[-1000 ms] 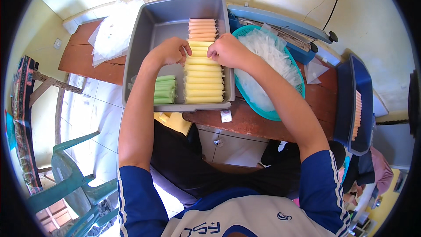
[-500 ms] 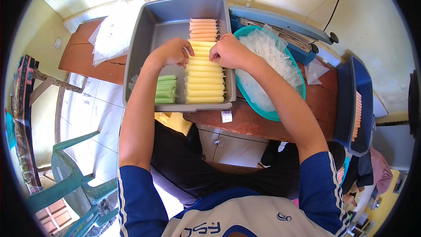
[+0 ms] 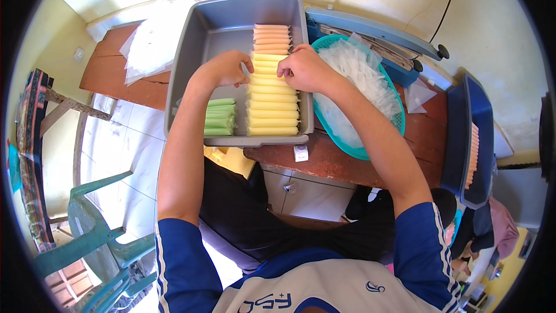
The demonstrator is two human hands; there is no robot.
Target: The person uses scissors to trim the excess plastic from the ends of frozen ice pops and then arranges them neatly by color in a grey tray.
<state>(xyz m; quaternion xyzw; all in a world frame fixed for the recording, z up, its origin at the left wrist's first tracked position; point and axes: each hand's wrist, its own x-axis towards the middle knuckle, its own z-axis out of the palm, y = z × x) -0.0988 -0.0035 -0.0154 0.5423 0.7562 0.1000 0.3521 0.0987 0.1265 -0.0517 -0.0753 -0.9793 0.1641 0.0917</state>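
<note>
A grey plastic tub stands on a brown wooden table. Inside it, slim sealed plastic tubes of yellow filling lie crosswise in a neat row. Peach-coloured tubes continue the row at its far end, and green tubes are stacked at the near left. My left hand is at the left ends of the yellow tubes, its fingers bent but apart. At the opposite ends, my right hand has its fingers curled in a pinch on a yellow tube. The fingers partly cover the tube ends there.
Right of the tub sits a turquoise basket heaped with clear plastic bags. A blue bag sealer stands behind it. Farther right is a dark blue tub with peach tubes. Plastic sheets lie at the left.
Both hands stay at the same yellow tubes with only slight finger movement. The whole view has shifted a little, and the tubes keep their places in the row.
</note>
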